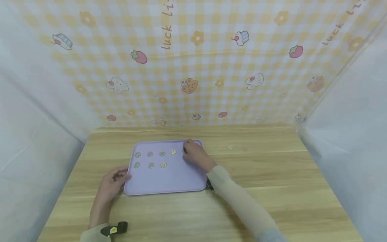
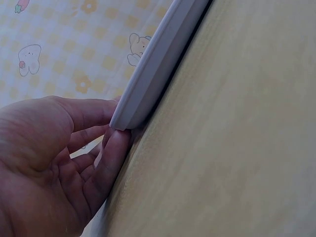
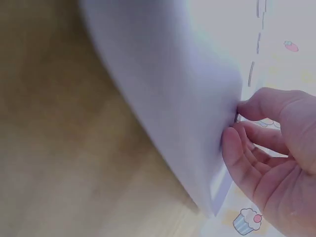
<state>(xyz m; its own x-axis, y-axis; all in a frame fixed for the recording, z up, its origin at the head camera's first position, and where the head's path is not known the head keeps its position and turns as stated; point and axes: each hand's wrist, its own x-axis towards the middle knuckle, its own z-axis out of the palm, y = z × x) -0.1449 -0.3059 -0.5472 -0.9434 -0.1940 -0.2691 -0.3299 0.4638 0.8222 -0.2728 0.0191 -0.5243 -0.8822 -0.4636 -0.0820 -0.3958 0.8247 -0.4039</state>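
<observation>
The lilac tray lies on the worktop in front of the person, whose left hand pinches its rim between eight and nine o'clock, while the right hand, near two, pinches what looks to me like a coin. Seven metal discs lie in two rows from nine to just past twelve; two faint pieces sit outside, between two and three.

A yellow-checked backdrop rises behind the wooden table.
</observation>
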